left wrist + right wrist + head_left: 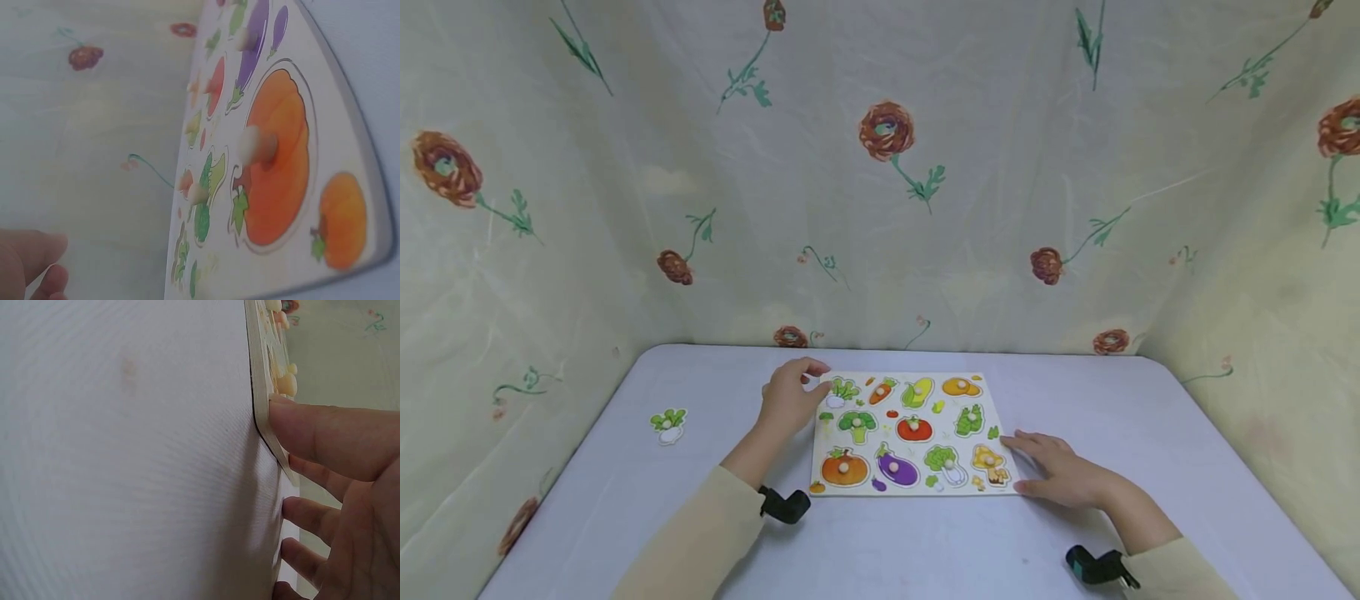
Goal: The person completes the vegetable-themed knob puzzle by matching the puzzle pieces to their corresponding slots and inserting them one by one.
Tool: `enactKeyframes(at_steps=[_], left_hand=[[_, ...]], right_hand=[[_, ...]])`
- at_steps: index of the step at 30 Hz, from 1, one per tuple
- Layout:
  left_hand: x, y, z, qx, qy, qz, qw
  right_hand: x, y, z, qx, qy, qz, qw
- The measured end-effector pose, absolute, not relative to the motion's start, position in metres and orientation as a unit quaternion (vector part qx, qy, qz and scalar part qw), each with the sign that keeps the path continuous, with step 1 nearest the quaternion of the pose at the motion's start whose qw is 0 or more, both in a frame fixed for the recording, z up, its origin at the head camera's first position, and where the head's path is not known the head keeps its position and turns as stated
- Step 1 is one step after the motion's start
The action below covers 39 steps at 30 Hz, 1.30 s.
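A wooden knob puzzle board [880, 492] with vegetable pieces lies on the table. My left hand [792, 396] hovers at its far left corner, thumb and fingers apart, holding nothing; in the left wrist view, fingertips [53, 247] show away from the board. Beside that hand is the printed turnip spot [841, 393], which shows no knob. A loose turnip piece [667, 425] lies on the table to the left. With thumb and fingers spread, my right hand [1063, 471] touches the board's right edge; the right wrist view shows its thumb [312, 434] against the near corner.
Knobbed pieces in the board include a pumpkin [844, 469], an eggplant [897, 467], a tomato [914, 429] and several others. The white table [917, 550] backs onto a flower-patterned curtain [970, 208]. Black cameras [786, 506] are strapped at both wrists.
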<state>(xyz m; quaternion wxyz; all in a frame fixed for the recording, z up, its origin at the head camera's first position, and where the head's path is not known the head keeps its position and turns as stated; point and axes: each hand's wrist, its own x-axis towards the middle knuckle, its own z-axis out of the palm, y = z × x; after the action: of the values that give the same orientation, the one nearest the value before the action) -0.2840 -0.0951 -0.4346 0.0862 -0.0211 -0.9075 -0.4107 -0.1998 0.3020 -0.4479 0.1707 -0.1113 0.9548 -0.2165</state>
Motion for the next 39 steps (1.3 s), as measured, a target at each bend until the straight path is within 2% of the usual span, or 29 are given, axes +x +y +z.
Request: enactKeyframes(at_steps=[29, 39], left_hand=[[-0.247, -0.205, -0.425, 0.011, -0.911, -0.396, 0.117], [-0.238, -0.249, -0.43, 0.062, -0.913, -0.39, 0.103]], right_hand=[[-0.198, 0.3, -0.445, -0.112, 0.956, -0.21, 0.172], [-0.198, 0.3, -0.445, -0.105, 0.957, -0.207, 0.176]])
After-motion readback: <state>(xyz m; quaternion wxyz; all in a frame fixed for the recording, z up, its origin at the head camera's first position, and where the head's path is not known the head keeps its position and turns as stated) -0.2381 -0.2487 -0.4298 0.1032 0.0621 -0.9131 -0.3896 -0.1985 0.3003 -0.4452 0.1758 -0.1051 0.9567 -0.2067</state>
